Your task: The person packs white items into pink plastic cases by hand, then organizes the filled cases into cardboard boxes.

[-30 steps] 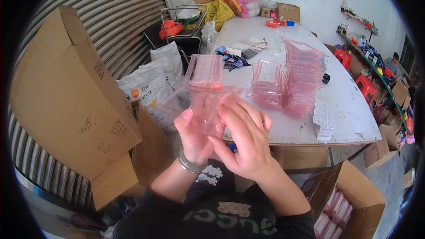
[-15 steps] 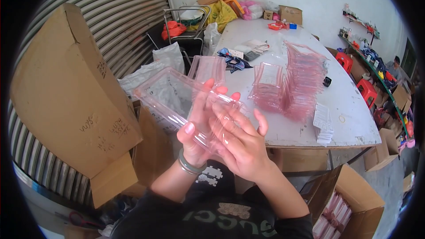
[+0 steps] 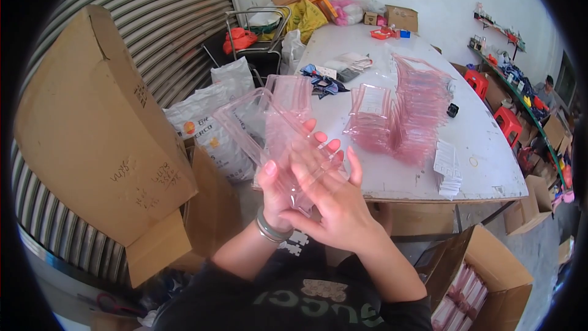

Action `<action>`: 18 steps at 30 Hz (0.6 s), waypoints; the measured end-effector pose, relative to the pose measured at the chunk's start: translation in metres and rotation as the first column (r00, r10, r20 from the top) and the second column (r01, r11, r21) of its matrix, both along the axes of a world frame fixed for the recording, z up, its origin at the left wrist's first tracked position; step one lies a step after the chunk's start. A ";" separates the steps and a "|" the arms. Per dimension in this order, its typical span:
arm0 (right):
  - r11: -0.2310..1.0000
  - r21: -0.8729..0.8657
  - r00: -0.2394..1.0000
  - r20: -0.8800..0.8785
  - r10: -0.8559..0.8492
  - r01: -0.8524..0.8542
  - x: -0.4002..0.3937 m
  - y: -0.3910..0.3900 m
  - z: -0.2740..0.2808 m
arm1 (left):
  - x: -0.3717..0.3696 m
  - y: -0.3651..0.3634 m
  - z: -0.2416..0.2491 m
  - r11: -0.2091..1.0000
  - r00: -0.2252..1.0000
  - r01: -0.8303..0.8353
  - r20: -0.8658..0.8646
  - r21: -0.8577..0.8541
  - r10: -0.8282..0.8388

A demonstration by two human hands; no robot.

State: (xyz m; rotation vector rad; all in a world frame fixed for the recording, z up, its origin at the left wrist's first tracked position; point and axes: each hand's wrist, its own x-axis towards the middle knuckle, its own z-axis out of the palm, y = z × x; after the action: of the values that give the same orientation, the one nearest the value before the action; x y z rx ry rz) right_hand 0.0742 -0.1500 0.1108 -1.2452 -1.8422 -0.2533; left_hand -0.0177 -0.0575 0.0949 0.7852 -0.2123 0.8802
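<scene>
A clear, pink-tinted plastic blister tray is held up at a slant in front of my body. My left hand, with a bracelet at the wrist, grips it from below; the thumb is over the near edge and fingertips show beyond the far edge. My right hand lies over the tray's lower end, fingers stretched out and touching the plastic. Behind it, another pink-tinted tray rests at the table's left edge. On the table, rows of similar pink-edged plastic packages stand close together.
A stack of white printed cards lies near the front edge of the white table. A tall cardboard box and a white sack stand to my left. At lower right, an open carton holds pink-edged packages.
The tray has swung to a steeper angle and shifted right, uncovering more of the white sack. My left hand has moved slightly right; my right hand stays over the tray's lower end.
</scene>
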 end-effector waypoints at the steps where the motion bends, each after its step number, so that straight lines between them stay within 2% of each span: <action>1: 0.999 -0.022 0.998 0.051 -0.046 0.047 0.002 0.000 0.000 | 0.000 0.001 -0.003 1.000 1.000 -0.003 -0.007 -0.007 0.003; 4: 0.999 -0.001 0.998 0.050 -0.033 0.033 -0.003 -0.007 0.009 | 0.000 -0.005 0.000 0.998 0.988 0.064 0.137 0.000 -0.064; 7: 0.989 -0.083 0.992 0.011 0.127 -0.125 -0.001 -0.002 -0.001 | -0.014 0.002 0.002 0.993 0.996 -0.064 -0.052 0.102 0.070; 10: 0.992 -0.007 0.991 0.020 0.129 -0.129 -0.001 0.002 -0.009 | -0.019 -0.003 0.000 0.974 0.959 -0.169 -0.204 0.148 0.197; 13: 0.999 0.015 0.999 0.038 0.032 -0.033 -0.003 0.002 -0.012 | -0.014 -0.005 0.001 0.997 0.990 -0.070 -0.125 0.013 0.071; 16: 0.998 0.057 1.000 -0.012 0.022 -0.021 0.000 -0.001 -0.014 | -0.008 -0.003 -0.008 0.989 0.999 0.013 -0.034 0.145 -0.008; 18: 0.999 0.017 0.996 -0.072 0.052 -0.051 0.001 -0.002 -0.011 | -0.007 -0.006 -0.007 0.994 0.992 -0.027 -0.118 0.110 0.040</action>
State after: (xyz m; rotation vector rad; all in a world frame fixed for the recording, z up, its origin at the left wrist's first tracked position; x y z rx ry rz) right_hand 0.0755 -0.1517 0.1001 -1.1793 -1.8048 -0.1914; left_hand -0.0246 -0.0632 0.0875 0.9424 -0.1418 0.8552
